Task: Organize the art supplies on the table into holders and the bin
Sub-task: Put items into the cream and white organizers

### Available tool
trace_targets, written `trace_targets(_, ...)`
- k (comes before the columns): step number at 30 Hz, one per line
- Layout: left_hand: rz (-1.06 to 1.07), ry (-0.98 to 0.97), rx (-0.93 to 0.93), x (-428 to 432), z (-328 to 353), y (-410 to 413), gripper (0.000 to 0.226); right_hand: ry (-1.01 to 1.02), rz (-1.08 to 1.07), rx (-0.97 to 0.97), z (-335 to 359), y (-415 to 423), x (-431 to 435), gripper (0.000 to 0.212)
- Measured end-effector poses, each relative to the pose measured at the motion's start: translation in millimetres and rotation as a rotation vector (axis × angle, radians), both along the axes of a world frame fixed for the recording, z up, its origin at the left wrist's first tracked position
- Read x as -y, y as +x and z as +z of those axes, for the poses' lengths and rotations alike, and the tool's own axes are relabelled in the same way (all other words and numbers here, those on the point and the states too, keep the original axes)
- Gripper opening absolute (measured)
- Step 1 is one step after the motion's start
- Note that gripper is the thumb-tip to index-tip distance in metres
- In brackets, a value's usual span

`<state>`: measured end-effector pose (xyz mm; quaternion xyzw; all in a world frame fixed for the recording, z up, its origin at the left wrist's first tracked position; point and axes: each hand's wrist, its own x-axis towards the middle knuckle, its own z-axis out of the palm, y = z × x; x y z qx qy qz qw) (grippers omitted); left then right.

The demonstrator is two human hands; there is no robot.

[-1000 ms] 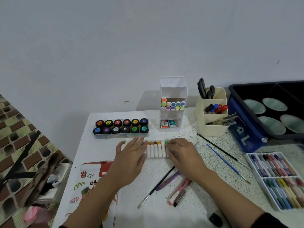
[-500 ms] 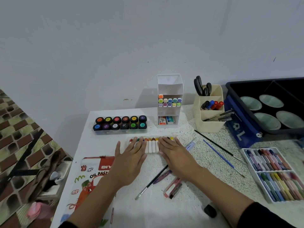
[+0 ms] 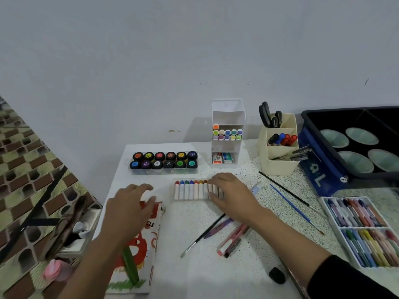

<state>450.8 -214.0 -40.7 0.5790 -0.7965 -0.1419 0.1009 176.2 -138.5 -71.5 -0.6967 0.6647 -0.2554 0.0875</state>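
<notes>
A row of white-bodied crayons (image 3: 190, 190) with coloured tips lies in a shallow clear tray at the table's middle. My right hand (image 3: 231, 195) rests flat on the right end of that row, fingers straight. My left hand (image 3: 127, 210) is over the top end of the oil pastel box lid (image 3: 138, 255) at the left, fingers loosely curved and spread; I cannot tell whether it touches the lid. A white tiered holder (image 3: 227, 113) with markers, a cream holder (image 3: 278, 162) with scissors and pens, and a blue bin (image 3: 319, 175) stand at the back.
A tray of paint pots (image 3: 164, 160) sits behind the crayons. Loose brushes (image 3: 287, 194) (image 3: 205, 233), a purple pen (image 3: 218, 227), pink pens (image 3: 233, 240) and a black cap (image 3: 277, 275) lie near my right arm. An open pastel tray (image 3: 362, 229) is at the right edge.
My left hand has left the crayon row and moved left and back over the oil pastel box lid. My right hand stays on the crayons' right end.
</notes>
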Motion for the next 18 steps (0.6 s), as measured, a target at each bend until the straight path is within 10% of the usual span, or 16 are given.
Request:
trace_targets(10,-0.015,0.175,0.228,-29.2,-24.4,12.7,0.079,-0.014,0.042,-0.178,-29.4,4.2,-1.5,0.039)
trace_targets(18,-0.032,0.103,0.204,-18.6,-24.8,-10.0,0.055,-0.020,-0.007,-0.161,-41.9,-14.4,-11.3,0.040)
